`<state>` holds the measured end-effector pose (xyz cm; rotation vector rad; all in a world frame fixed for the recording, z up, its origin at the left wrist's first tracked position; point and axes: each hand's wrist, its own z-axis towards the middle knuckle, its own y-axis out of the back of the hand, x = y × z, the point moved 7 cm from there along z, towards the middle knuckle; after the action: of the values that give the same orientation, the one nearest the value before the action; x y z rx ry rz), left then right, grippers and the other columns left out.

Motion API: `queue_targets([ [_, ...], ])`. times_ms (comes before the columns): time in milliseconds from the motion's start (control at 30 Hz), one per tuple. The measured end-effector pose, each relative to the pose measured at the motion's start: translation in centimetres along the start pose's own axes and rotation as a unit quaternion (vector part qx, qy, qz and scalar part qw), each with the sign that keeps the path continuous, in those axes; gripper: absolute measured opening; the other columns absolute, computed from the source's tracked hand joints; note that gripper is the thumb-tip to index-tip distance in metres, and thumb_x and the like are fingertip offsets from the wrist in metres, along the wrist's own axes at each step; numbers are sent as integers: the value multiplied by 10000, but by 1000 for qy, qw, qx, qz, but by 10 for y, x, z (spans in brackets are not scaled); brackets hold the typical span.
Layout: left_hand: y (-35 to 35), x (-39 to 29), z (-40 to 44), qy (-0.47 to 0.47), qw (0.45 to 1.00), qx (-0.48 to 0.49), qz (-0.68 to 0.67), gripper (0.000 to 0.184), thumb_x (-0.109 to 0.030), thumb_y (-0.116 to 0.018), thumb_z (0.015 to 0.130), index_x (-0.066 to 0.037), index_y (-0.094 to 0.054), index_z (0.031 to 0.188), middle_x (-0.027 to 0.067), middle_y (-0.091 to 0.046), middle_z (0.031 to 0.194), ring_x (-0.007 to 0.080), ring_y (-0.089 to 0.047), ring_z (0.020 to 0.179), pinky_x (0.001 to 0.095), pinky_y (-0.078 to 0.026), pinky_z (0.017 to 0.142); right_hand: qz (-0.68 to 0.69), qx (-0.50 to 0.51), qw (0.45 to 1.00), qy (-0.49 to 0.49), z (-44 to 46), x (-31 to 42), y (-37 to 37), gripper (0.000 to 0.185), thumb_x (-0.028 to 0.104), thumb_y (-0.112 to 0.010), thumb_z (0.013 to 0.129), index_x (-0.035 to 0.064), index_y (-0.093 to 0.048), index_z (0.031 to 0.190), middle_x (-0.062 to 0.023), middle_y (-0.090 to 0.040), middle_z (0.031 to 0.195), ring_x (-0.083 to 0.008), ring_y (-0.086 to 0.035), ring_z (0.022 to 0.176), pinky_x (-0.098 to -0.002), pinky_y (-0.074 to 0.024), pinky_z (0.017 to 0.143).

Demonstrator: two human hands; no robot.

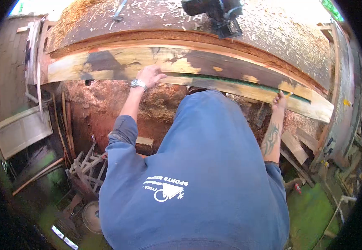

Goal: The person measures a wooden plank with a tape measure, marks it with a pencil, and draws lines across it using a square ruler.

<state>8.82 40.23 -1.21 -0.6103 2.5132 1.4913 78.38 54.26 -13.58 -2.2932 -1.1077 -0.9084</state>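
A long wooden plank [124, 58], with dark stained patches and pale bare ones, lies crosswise in front of me. Along its near part runs a long thin dark strip with a green edge [239, 84], perhaps a straightedge. My left hand [149, 76], wearing a wristwatch [138, 84], rests on the plank by the strip's left end, fingers apart and thumb stretched to the right. Near the strip's right end, my right hand [279, 102] is closed round a yellow pencil [289, 94]. The pencil's tip cannot be made out clearly.
Wood shavings cover the dark surface [277, 48] beyond the plank. A black power tool [222, 16] stands there, with a blue-handled tool [119, 10] farther left. Wood offcuts [294, 146] lie low right; a pale framed panel [21, 132] leans at left. Sawdust covers the ground.
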Motion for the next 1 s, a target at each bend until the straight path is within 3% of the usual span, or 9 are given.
queue_targets([
  [167,16,79,-11,10,1000,-26,11,457,-490,-765,793,-100,-728,1028,183,-716,989,355,-673,970,439,-526,863,-15,-38,999,8,80,39,110,138,181,-627,949,130,-521,877,13,-478,702,-97,-418,498,-236,-274,353],
  [267,28,120,-25,8,999,0,-43,465,-487,-792,767,-107,-732,1029,177,-722,999,355,-676,974,419,-529,869,11,-118,993,-11,35,81,129,244,211,-610,960,133,-453,791,0,-390,559,-143,-320,399,-271,-260,362],
  [300,32,129,-28,14,999,5,-29,414,-478,-795,762,-128,-754,978,163,-727,979,355,-685,965,425,-543,871,-53,-118,991,-43,42,89,152,303,220,-603,964,141,-413,741,2,-363,527,-149,-301,389,-277,-254,369],
  [400,41,145,-33,-4,999,-5,-37,421,-485,-794,760,-128,-756,980,158,-729,966,353,-686,958,421,-543,871,0,-138,990,-13,38,113,173,307,295,-606,960,152,-448,739,8,-380,520,-149,-312,385,-290,-242,367],
  [667,49,131,-28,17,999,11,-27,417,-432,-797,778,-127,-752,1060,163,-717,993,326,-670,977,411,-520,867,-54,-132,989,39,78,153,210,353,272,-668,926,178,-421,692,17,-381,512,-140,-313,385,-289,-221,367],
  [700,49,129,-28,25,998,46,-37,469,-472,-776,786,-126,-740,1100,181,-708,1136,363,-647,1110,436,-500,974,-53,-131,989,40,74,161,208,351,271,-672,925,178,-425,694,17,-381,513,-137,-314,387,-285,-218,367],
  [800,48,127,-26,5,998,20,-62,406,-427,-797,790,-137,-758,1071,166,-724,985,309,-682,937,391,-529,852,-72,-127,988,50,83,177,213,345,269,-688,926,170,-444,702,21,-383,517,-127,-307,400,-282,-202,373],
  [1000,60,102,-24,19,998,29,-55,393,-418,-789,800,-108,-763,1040,168,-731,957,312,-691,937,391,-533,851,-57,-105,988,97,86,204,207,334,251,-684,938,142,-461,714,17,-420,543,-127,-326,427,-282,-228,397],
])
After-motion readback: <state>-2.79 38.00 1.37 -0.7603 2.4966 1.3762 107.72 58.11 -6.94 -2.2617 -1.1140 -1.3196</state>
